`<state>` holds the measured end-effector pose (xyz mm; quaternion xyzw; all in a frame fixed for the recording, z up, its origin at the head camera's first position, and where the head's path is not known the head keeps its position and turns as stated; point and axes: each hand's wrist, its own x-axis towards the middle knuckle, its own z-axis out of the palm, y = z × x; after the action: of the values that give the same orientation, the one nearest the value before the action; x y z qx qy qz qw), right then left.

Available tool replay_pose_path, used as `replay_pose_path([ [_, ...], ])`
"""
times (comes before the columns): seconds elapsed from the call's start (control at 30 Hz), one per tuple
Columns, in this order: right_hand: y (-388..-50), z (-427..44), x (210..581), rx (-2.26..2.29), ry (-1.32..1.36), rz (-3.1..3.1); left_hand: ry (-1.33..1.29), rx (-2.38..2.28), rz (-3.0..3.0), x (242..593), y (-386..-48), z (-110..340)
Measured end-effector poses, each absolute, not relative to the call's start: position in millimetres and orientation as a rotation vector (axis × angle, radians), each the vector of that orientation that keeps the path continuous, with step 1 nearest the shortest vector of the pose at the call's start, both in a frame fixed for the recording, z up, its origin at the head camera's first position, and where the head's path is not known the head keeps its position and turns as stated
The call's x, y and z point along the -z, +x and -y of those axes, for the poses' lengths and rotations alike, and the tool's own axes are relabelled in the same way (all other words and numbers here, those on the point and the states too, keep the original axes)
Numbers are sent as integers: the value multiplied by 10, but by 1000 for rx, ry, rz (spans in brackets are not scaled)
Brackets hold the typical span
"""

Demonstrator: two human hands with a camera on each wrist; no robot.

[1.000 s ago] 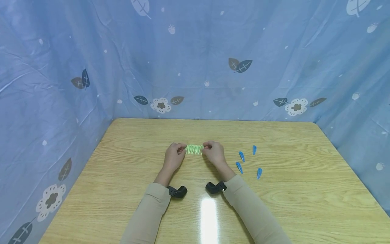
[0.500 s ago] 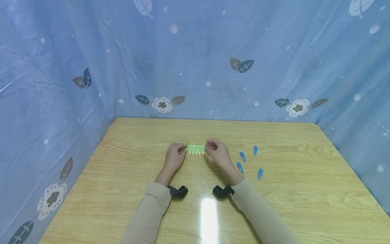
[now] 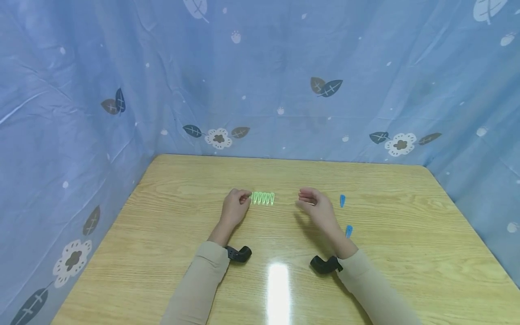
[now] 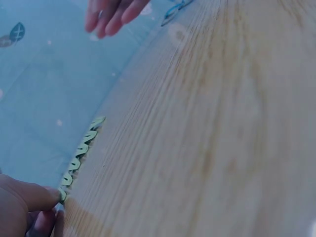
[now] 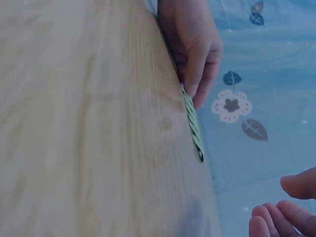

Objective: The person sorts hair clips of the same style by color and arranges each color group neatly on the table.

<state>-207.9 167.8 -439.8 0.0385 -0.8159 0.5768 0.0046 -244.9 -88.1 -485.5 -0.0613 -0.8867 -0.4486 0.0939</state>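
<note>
Several green snap hair clips point(image 3: 264, 198) lie side by side in a row on the wooden table. My left hand point(image 3: 234, 208) is at the row's left end, thumb and fingertips pinching the end clip; the left wrist view shows the thumb point(image 4: 42, 196) against it. Right of the row, my right hand point(image 3: 321, 211) hovers over the table with fingers loosely bent and apart, holding nothing. Two blue snap hair clips, an upper one point(image 3: 342, 201) and a lower one point(image 3: 349, 231), lie to its right. The hand and wrist cover the place where two other blue clips lay.
The wooden table point(image 3: 195, 180) runs back to a blue patterned curtain point(image 3: 268, 81) that also hangs at both sides. Black wrist mounts, one on the left point(image 3: 239, 254) and one on the right point(image 3: 325, 265), sit near the sleeve cuffs. Light glares on the table's front.
My right hand has let go of the row's right end and moved right, its fingers spreading, until it hides two blue clips. My left hand has stayed at the left end.
</note>
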Motion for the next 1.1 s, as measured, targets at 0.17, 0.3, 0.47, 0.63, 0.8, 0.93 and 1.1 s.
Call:
replay_pose_path([
  [0.17, -1972, -1861, 4388, -1772, 108, 2584, -181, 1325, 2634, 4855, -2445, 871],
  [0.3, -1879, -2031, 4360, -1767, 104, 2581, -180, 1333, 2636, 4845, -2441, 869],
  [0.47, -1779, -2261, 4357, -1703, 86, 2578, -184, 1377, 2607, 4813, -2420, 867],
  [0.63, -1664, -2477, 4375, -1631, 46, 2598, -255, 1422, 2536, 4761, -2376, 785],
  [0.8, -1551, -2646, 4396, -1602, 6, 2614, -387, 1452, 2531, 4658, -2277, 552],
  [0.93, -1477, -2747, 4409, -1579, -15, 2617, -489, 1494, 2579, 4595, -2177, 273],
  [1.1, -1390, -2846, 4439, -1564, -46, 2604, -640, 1516, 2608, 4565, -2048, -135],
])
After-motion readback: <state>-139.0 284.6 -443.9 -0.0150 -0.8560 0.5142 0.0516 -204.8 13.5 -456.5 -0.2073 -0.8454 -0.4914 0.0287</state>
